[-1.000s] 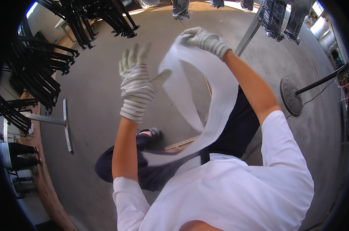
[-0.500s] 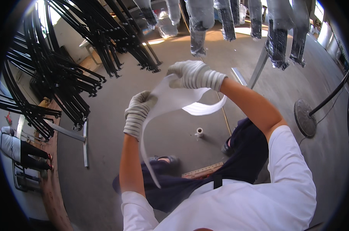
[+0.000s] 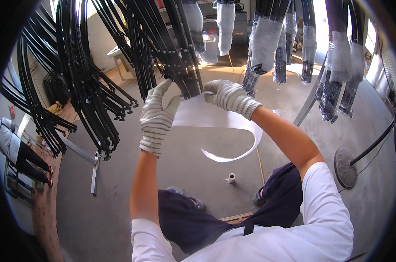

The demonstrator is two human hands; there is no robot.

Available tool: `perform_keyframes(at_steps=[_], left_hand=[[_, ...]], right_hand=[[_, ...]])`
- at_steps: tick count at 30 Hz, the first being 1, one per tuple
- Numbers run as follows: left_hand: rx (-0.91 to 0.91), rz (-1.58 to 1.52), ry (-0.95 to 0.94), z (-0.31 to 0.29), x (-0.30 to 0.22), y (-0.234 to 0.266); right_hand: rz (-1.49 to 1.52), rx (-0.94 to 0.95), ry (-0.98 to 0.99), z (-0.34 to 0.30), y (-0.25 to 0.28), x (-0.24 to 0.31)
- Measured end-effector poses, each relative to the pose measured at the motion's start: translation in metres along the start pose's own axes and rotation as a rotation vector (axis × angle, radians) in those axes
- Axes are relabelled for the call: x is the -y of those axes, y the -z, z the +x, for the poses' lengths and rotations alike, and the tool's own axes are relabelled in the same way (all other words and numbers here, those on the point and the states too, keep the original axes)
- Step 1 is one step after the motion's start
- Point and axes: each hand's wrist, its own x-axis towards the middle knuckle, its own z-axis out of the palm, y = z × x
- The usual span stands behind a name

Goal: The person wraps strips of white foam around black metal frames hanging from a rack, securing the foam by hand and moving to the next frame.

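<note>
- Looking down through the head camera, both gloved hands are raised in front of hanging black metal frames (image 3: 97,87).
- Left hand (image 3: 156,118) grips the left end of a white foam strip (image 3: 206,115), fingers wrapped over its edge.
- Right hand (image 3: 228,96) is clenched on the strip's upper edge, close beside the left hand.
- From the right hand the strip curls down and back to the left, its free end hanging in the air above the grey concrete floor (image 3: 119,209).
- More frames wrapped in clear plastic (image 3: 263,39) hang behind the hands.
- A small white roll (image 3: 231,177) stands on the floor near the person's feet, and a round stand base (image 3: 346,167) lies off to the right.
</note>
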Motion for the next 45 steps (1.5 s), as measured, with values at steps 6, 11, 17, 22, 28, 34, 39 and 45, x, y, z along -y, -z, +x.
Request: perform_keyframes(at_steps=[6,11,17,22,28,34,39,45], left_hand=[[-0.036,0.167,-0.148,0.047,-0.024,-0.013],[-0.133,0.255,0.017,0.055,-0.035,-0.046],[-0.297,0.162,0.145,0.052,-0.029,-0.072],[-0.321,0.082,0.338,0.056,-0.036,-0.087],[-0.322,0.327,0.231,0.056,-0.054,-0.089],[-0.336,-0.059,0.419,0.050,-0.069,-0.089],[-0.247,-0.600,0.440,0.050,-0.056,-0.076],[0.020,-0.814,0.432,0.054,-0.057,-0.061]], right_hand=[[-0.022,-0.121,-0.165,0.021,0.007,0.000],[0.127,-0.260,-0.014,0.032,0.009,-0.001],[0.533,-0.236,0.185,0.044,0.002,-0.009],[0.753,-0.256,0.254,0.042,-0.013,-0.026],[0.441,-0.285,0.295,0.023,-0.006,-0.025],[0.440,-0.175,0.242,-0.005,0.030,-0.021],[0.312,-0.078,0.077,0.003,0.077,-0.001],[0.160,-0.011,0.218,0.011,0.072,-0.002]])
